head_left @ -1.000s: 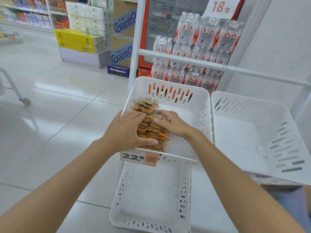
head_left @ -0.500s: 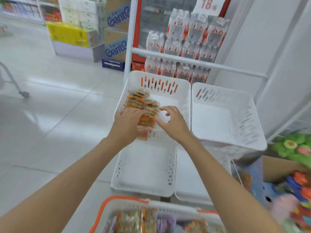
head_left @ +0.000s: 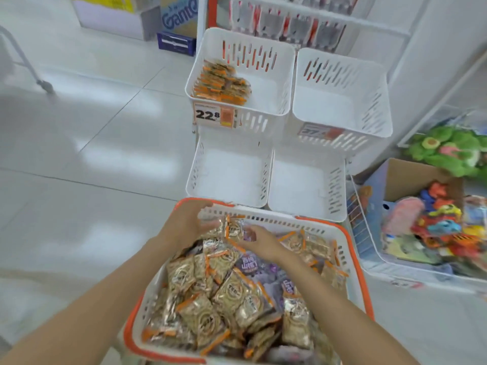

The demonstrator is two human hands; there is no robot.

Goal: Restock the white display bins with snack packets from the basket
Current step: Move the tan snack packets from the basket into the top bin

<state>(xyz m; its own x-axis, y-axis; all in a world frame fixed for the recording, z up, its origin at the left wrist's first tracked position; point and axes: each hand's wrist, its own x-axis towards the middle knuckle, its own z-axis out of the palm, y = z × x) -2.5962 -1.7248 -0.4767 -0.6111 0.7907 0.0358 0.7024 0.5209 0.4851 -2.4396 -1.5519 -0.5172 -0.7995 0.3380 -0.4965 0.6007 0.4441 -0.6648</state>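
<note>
A white basket with an orange rim [head_left: 361, 275] sits close in front of me, heaped with gold-and-orange snack packets [head_left: 229, 293] and a few purple ones. At its far end my left hand [head_left: 184, 223] curls its fingers around an upright gold packet [head_left: 232, 227]. My right hand [head_left: 262, 242] lies with fingers stretched against the same bunch from the right. Beyond stand white display bins. The upper left bin [head_left: 286, 75] holds a pile of orange packets [head_left: 222, 84]. The upper right bin [head_left: 340, 101] and both lower bins [head_left: 229, 177] hold nothing.
A price tag reading 22.8 [head_left: 208, 115] hangs on the upper left bin. To the right, a cardboard box of colourful toys [head_left: 432, 225] sits in a wire rack, with a green plush [head_left: 448, 151] behind it. Tiled floor [head_left: 79, 167] spreads left.
Both hands have left the upper left bin, leaving the orange packets in it, and dropped into the basket's far end. My view has tilted down onto the basket.
</note>
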